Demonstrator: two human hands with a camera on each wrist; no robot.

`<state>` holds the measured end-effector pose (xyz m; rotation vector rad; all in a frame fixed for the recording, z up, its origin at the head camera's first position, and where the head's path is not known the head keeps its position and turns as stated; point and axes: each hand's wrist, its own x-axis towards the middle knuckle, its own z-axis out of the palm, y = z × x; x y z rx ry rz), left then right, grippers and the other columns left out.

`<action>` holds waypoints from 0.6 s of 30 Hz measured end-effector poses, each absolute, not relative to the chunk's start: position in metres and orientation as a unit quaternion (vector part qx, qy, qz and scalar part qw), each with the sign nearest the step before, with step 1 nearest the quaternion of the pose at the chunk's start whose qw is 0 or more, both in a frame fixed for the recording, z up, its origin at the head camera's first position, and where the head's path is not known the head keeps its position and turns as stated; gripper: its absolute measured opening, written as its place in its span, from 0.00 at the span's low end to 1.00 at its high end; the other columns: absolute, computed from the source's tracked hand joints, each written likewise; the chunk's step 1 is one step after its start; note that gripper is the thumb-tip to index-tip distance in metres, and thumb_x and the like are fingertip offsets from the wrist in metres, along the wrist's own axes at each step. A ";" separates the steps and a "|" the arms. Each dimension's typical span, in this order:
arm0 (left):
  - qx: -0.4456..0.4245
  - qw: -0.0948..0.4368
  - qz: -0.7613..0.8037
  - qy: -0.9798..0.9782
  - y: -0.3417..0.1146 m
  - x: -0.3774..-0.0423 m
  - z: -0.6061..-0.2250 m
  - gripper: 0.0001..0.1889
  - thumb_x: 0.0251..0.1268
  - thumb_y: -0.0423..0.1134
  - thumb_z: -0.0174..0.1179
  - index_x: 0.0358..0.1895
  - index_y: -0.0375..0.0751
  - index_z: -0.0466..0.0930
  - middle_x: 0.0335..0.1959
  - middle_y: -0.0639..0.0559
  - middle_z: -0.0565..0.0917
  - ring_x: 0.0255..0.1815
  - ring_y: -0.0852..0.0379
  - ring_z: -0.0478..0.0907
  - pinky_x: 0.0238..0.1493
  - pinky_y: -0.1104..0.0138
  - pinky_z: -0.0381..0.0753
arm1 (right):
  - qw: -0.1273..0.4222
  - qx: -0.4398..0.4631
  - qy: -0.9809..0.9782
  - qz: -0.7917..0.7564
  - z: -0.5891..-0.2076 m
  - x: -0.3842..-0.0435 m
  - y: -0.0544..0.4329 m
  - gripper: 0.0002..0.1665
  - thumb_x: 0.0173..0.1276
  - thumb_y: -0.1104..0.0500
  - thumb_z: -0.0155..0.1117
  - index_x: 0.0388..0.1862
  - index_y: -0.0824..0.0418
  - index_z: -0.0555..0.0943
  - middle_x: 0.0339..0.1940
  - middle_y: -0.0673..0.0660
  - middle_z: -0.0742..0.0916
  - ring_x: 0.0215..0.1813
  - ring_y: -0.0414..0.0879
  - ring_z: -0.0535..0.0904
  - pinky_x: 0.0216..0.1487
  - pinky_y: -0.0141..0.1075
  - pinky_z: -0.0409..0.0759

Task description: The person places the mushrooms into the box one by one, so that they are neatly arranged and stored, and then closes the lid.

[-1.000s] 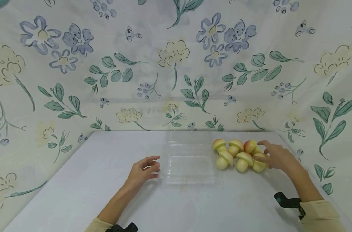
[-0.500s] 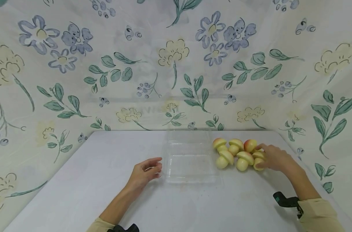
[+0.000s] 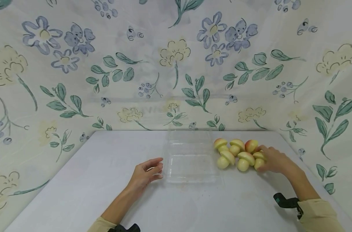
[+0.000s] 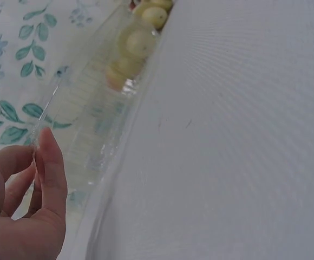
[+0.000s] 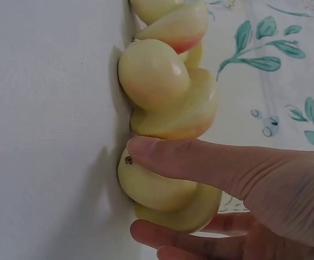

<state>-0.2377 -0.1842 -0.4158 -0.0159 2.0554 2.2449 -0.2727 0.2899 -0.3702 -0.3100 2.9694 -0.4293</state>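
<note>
My right hand grips the right front one of several pale yellow mushroom-shaped pieces. In the right wrist view, the thumb lies over the round stem of this mushroom-shaped piece, which has a small dark mark at its end, and fingers curl below its cap. A clear plastic box lies in the middle of the table, its see-through lid part folded toward the wall. Beside its left side is my left hand, fingers loosely bent and spaced apart, fingertips right at the clear edge.
Other mushroom-shaped pieces, such as the front left one, stand close together right of the box, some with red-tinged caps. A white table bears everything. Behind it hangs a flower-patterned cloth.
My right hand has lowered and closed round the right front mushroom-shaped piece, drawing it slightly left. My left hand has shifted a little right, up to the box's edge.
</note>
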 end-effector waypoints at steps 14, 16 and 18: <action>-0.006 0.055 0.737 0.674 -0.184 -0.236 -0.414 0.28 0.64 0.34 0.65 0.65 0.28 0.70 0.42 0.53 0.80 0.38 0.61 0.80 0.42 0.68 0.87 | 0.057 -0.120 0.977 -0.165 -0.378 -0.276 0.296 0.48 0.48 0.49 0.79 0.62 0.67 0.67 0.47 0.68 0.80 0.44 0.57 0.76 0.41 0.50 0.77; -0.004 0.056 0.737 0.673 -0.184 -0.236 -0.415 0.28 0.64 0.34 0.65 0.66 0.27 0.69 0.42 0.53 0.80 0.37 0.61 0.80 0.42 0.69 0.87 | 0.055 -0.123 0.977 -0.165 -0.378 -0.277 0.296 0.48 0.48 0.49 0.80 0.62 0.67 0.67 0.46 0.67 0.80 0.44 0.56 0.76 0.41 0.50 0.77; -0.002 0.056 0.738 0.672 -0.184 -0.236 -0.415 0.28 0.64 0.34 0.65 0.66 0.27 0.69 0.42 0.53 0.80 0.37 0.61 0.79 0.42 0.69 0.87 | 0.053 -0.124 0.977 -0.164 -0.378 -0.277 0.296 0.48 0.48 0.49 0.80 0.62 0.68 0.67 0.46 0.67 0.81 0.44 0.56 0.76 0.40 0.49 0.77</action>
